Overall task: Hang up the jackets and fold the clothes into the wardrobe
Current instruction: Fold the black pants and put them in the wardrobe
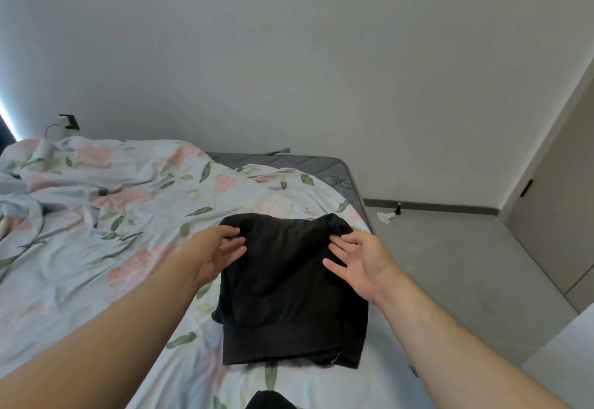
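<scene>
Garment (289, 286) beside mattress edge (356, 190), floor (450, 264) beyond

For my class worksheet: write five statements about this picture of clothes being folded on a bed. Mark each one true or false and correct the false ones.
1. The black garment lies folded on the bedcover. True.
2. The garment hangs on a hanger. False: it lies flat on the bed, and no hanger is in view.
3. The left hand and the right hand are at the garment's two far corners. True.
4. The bedcover is plain grey. False: it is pale, with pink flowers and green leaves.
5. A white plug sits in a wall socket beyond the bed. True.
</scene>
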`<action>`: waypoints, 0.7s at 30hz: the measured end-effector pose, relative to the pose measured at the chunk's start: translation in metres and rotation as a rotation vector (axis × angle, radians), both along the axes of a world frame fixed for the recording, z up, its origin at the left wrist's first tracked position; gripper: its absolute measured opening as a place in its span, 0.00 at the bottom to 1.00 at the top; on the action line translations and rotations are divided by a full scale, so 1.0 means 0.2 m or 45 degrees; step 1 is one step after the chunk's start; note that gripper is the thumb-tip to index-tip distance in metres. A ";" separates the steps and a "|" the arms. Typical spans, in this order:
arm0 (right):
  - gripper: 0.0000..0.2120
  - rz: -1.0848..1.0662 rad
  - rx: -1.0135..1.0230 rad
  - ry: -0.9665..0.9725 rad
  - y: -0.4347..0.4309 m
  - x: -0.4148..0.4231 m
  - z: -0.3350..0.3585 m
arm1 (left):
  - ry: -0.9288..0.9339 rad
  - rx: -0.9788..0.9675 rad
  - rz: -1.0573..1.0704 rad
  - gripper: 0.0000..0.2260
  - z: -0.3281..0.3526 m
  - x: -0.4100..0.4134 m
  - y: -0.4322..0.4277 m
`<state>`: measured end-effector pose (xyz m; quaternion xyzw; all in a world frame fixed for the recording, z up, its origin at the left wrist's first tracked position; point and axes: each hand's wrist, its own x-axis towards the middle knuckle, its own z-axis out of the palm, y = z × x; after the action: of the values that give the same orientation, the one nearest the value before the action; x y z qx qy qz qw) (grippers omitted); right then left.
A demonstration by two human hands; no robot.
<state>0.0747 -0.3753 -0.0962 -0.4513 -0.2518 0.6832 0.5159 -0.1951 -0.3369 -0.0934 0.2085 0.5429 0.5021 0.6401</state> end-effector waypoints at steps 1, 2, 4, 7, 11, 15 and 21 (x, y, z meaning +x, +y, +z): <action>0.32 -0.012 0.009 -0.061 0.05 -0.01 -0.03 | 0.029 0.003 -0.015 0.15 -0.04 0.01 0.05; 0.34 -0.019 0.015 -0.149 0.09 -0.03 -0.07 | 0.072 0.009 -0.041 0.18 -0.07 0.03 0.09; 0.38 0.037 0.032 -0.435 0.13 -0.05 -0.15 | 0.241 0.066 -0.127 0.21 -0.15 0.07 0.13; 0.34 0.355 0.250 -1.250 0.10 -0.09 -0.36 | 1.024 0.242 -0.387 0.27 -0.35 0.14 0.09; 0.29 0.800 0.577 -2.175 0.04 -0.08 -0.67 | 1.917 0.422 -0.993 0.33 -0.71 0.17 -0.01; 0.33 0.771 0.569 -2.234 0.07 -0.09 -0.79 | 2.077 0.454 -0.980 0.40 -0.84 0.17 0.01; 0.26 0.758 0.560 -2.051 0.12 -0.06 -0.75 | 2.169 0.492 -1.000 0.41 -0.80 0.16 0.05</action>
<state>0.0629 -0.3520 -0.2457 -0.6016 -0.7712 0.1999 0.0580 -0.1627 -0.3270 -0.2528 0.7728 0.6254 0.0123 0.1073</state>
